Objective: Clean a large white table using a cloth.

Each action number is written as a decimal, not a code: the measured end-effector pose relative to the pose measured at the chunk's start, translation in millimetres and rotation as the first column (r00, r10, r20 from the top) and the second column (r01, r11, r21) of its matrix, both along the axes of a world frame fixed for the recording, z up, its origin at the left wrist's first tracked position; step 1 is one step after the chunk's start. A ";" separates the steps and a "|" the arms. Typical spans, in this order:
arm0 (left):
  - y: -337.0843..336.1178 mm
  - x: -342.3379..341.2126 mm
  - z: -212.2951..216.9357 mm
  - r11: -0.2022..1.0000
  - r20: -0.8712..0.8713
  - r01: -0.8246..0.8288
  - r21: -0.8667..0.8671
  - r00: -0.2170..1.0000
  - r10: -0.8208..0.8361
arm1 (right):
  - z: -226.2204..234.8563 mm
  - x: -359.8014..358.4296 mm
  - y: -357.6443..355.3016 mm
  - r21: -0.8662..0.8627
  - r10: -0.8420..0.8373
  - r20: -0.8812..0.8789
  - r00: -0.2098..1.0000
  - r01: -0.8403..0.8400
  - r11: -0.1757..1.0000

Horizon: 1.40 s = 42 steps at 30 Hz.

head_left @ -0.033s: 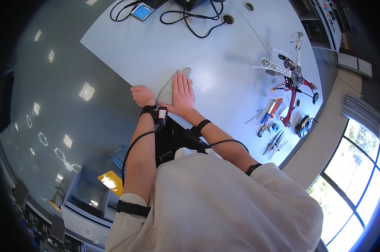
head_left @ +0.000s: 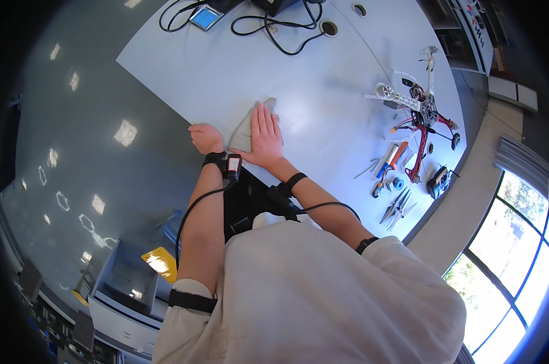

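Observation:
A grey cloth (head_left: 249, 123) lies near the front edge of the pale table (head_left: 323, 121). My right hand (head_left: 266, 138) rests flat on the cloth, fingers straight and close together, holding nothing. My left hand (head_left: 206, 138) is curled into a fist at the table's edge, touching the cloth's left side. Whether it pinches the cloth I cannot tell. Both wrists wear black bands, and a cable runs from the left one down my arm.
A red and white drone frame (head_left: 419, 110) lies at the table's right, with screwdrivers (head_left: 391, 162), pliers (head_left: 397, 206) and a black part (head_left: 438, 182) in front of it. Black cables (head_left: 280, 33) and a small blue-screened device (head_left: 205, 17) lie at the far side. Grey floor is at the left.

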State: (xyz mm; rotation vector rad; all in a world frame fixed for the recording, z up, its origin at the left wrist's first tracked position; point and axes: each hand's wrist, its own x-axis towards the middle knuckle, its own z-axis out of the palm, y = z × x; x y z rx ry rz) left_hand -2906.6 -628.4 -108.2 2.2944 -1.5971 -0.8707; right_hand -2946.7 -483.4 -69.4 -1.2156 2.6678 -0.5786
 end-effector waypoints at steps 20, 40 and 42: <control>-105.2 -28.9 12.2 0.983 0.099 0.170 -0.066 0.982 -0.163 | -42.2 -227.0 66.3 0.084 -0.512 -0.340 0.789 0.567 0.819; -106.8 -29.2 16.6 0.976 0.093 0.214 -0.045 0.973 -0.209 | 6.3 11.4 23.8 0.121 -0.169 0.067 0.983 0.160 0.980; -108.7 -29.3 16.0 0.977 0.107 0.210 -0.028 0.973 -0.206 | 8.8 -0.5 68.6 0.143 -0.259 -0.017 0.966 0.259 0.955</control>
